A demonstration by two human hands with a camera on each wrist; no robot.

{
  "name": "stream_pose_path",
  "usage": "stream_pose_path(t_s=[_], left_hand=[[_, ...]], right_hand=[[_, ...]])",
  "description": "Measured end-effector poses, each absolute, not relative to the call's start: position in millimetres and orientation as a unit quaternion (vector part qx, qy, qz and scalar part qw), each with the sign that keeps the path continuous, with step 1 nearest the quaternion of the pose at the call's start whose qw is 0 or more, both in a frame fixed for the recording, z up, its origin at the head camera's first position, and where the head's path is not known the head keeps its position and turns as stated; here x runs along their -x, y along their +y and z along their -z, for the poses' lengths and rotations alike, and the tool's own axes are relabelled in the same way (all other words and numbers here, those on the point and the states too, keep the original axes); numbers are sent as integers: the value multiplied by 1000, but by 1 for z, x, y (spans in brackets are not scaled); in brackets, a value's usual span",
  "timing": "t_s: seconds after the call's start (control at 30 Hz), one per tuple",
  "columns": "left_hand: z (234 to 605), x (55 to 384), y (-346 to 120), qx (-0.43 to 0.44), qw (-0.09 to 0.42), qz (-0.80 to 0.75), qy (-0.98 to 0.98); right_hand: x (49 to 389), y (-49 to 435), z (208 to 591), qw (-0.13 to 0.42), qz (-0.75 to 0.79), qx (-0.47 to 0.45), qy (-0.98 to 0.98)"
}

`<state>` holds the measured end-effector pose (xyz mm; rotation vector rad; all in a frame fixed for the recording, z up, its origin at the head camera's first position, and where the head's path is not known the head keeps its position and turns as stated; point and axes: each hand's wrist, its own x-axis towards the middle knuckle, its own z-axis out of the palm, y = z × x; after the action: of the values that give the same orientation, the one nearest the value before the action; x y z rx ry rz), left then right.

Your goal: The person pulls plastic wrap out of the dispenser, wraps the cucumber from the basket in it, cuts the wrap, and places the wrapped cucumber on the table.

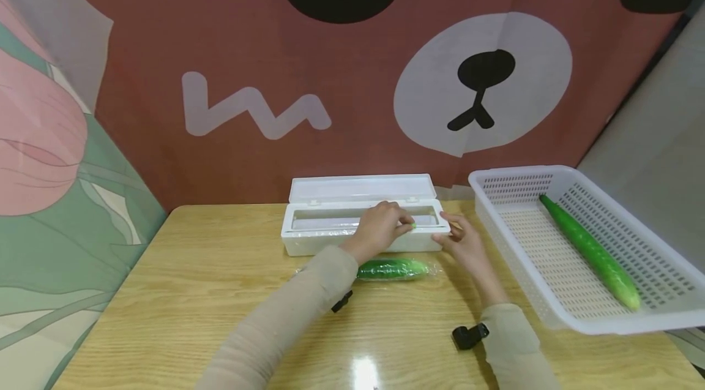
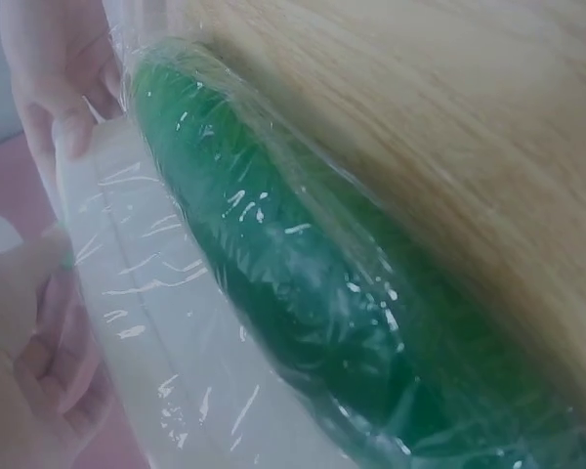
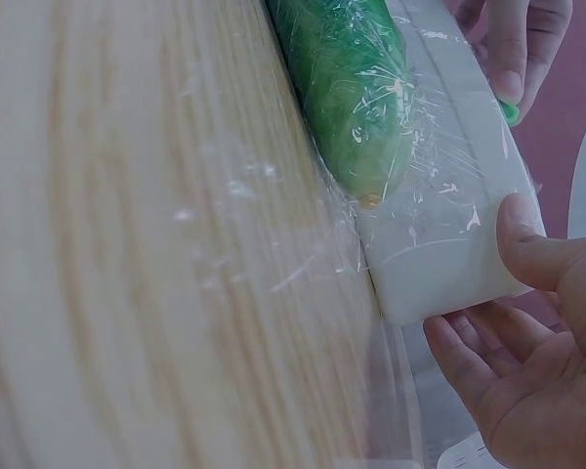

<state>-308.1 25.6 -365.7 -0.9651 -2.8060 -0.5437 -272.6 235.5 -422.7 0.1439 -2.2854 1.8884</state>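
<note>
A white cling film dispenser box (image 1: pixel 308 245) stands at the back of the table with its lid (image 1: pixel 363 187) raised. Over its front edge my left hand (image 1: pixel 380 229) pinches a small green slide cutter (image 3: pixel 509 112), towards the right of the box. My right hand (image 1: pixel 467 246) grips the box's right end, thumb on the front side and fingers round the end. Clear cling film (image 3: pixel 244 186) runs down the front of the box and over a cucumber (image 1: pixel 391 269) lying on the table just before it. My left forearm hides the cucumber's left part in the head view.
To the right stands a white perforated plastic basket (image 1: pixel 529 267) with an unwrapped cucumber (image 1: pixel 595 249) inside. The wooden table (image 1: pixel 209 292) ends at a wall hung with a printed cloth (image 1: pixel 248 151), right behind the box.
</note>
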Motion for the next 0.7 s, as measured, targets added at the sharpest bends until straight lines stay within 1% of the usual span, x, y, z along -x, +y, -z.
stream_pose_path(t_s=[0.27,0.47,0.7], left_hand=[[366,307,19,320,66,179,-928],[365,306,1,312,61,194,-928],[368,304,-21,311,74,194,-927]], right_hand=[[273,236,422,81,-629,-51,-771],[274,237,423,84,-619,-40,-780],[274,238,424,85,-623,-49,-776]])
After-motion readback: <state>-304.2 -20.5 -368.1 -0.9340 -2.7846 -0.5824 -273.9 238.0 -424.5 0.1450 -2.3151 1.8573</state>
